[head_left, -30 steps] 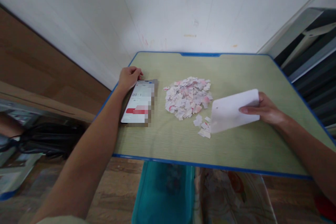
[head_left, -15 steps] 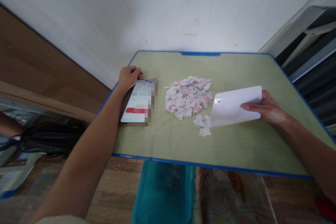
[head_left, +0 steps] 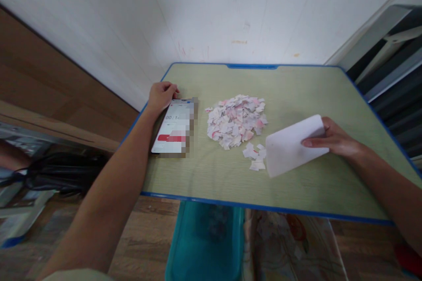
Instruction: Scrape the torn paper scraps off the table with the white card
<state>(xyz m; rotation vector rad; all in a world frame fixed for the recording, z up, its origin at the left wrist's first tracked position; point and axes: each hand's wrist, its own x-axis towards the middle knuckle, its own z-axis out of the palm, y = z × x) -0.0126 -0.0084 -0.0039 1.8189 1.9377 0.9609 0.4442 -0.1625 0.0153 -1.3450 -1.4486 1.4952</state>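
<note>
A heap of torn white and pinkish paper scraps [head_left: 235, 120] lies mid-table, and a few more scraps [head_left: 255, 156] sit just in front of its right side. My right hand [head_left: 332, 138] pinches a white sheet [head_left: 293, 145], thumb on top and fingers behind. The sheet's left edge is tilted down beside the small scraps. On the left, my left hand [head_left: 164, 94] rests at the table's edge with curled fingers; whether anything is in them is hidden. Just below that hand lies a phone [head_left: 173, 127] with a timer on its screen, partly blurred out.
The table [head_left: 310, 88] has a blue rim and backs onto a white wall [head_left: 211, 22]. Under its front edge stand a teal plastic bin [head_left: 204, 241] and a patterned bag or cloth [head_left: 296, 246]. Cardboard [head_left: 59, 74] is at left, a metal frame [head_left: 379, 39] at right.
The sheet in my right hand has tilted, its left edge swinging down towards the table's front. My left hand, the phone and the heap look the same.
</note>
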